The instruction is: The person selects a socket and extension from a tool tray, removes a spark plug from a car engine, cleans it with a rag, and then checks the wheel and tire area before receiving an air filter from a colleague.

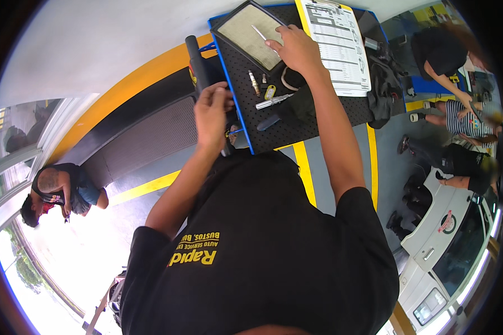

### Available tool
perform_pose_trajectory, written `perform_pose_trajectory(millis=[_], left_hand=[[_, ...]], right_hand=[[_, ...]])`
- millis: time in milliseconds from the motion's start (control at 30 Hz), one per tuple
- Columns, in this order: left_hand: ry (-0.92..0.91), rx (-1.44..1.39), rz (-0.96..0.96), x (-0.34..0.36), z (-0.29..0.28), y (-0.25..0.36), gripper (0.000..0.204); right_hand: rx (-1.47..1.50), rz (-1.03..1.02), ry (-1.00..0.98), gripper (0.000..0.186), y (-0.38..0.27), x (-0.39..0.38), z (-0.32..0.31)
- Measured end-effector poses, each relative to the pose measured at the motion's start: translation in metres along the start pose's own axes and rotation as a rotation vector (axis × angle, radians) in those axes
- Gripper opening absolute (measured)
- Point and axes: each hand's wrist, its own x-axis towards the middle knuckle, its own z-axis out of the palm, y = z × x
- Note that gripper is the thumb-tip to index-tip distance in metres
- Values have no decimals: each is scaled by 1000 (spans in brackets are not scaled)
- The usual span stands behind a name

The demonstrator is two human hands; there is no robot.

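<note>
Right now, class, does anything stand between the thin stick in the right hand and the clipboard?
Only the right hand itself, which lies between the thin stick, over the filter, and the clipboard. No other obstacle shows.

Slim whitish stick (259,32), pen-like — lower end in right hand's (299,50) fingertips, slanted, free end toward far left corner of cart top (241,114). Beneath it, flat panel (237,29), beige face, black frame, at that corner. Black bar (196,62) — outside left edge, beside left hand (211,114).
</note>
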Motion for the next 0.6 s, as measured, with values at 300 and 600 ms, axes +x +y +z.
perform_pose_trajectory(millis=[300,600], left_hand=[[173,-37,73,0,-5,-1,42],[-360,332,334,-26,58,-25,27]], right_hand=[[320,368,-67,33,35,-149,-42],[789,514,319,30,29,-222,-9]])
